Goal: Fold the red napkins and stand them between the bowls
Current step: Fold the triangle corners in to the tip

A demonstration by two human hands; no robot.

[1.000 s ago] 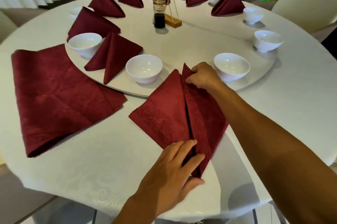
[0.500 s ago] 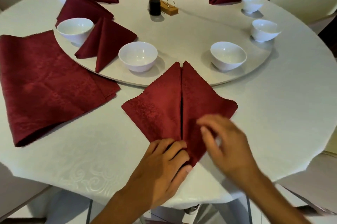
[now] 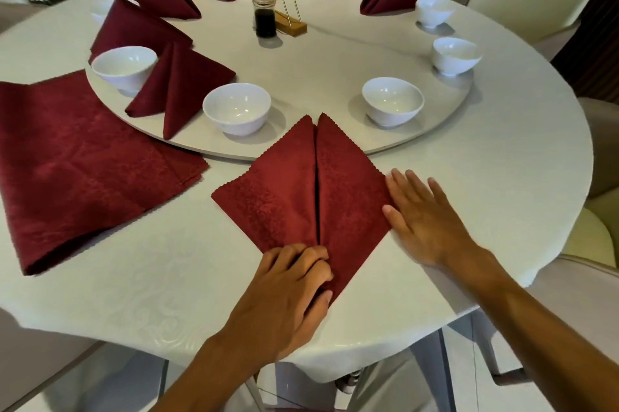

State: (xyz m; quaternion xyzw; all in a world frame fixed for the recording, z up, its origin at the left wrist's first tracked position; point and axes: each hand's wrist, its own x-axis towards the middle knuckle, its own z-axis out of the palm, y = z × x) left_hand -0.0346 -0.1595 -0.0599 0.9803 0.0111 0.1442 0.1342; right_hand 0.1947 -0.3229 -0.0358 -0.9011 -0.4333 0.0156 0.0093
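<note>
Ten white bowls (image 3: 236, 108), two partly hidden at far left. Seven standing folded napkins (image 3: 181, 83). One half-folded napkin (image 3: 284, 190) lying flat. One stack of unfolded napkins (image 3: 83, 160). One sauce bottle (image 3: 265, 14). One wooden stand (image 3: 290, 25). One turntable (image 3: 318, 76). Two hands: left hand (image 3: 288, 297), right hand (image 3: 423, 217).

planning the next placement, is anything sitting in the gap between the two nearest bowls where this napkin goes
Nothing visible: the turntable is bare between the left bowl and right bowl, just beyond the napkin.

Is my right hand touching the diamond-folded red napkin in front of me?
Touching. In the head view the right hand lies flat with its fingers over the right edge of the diamond-folded red napkin.
</note>
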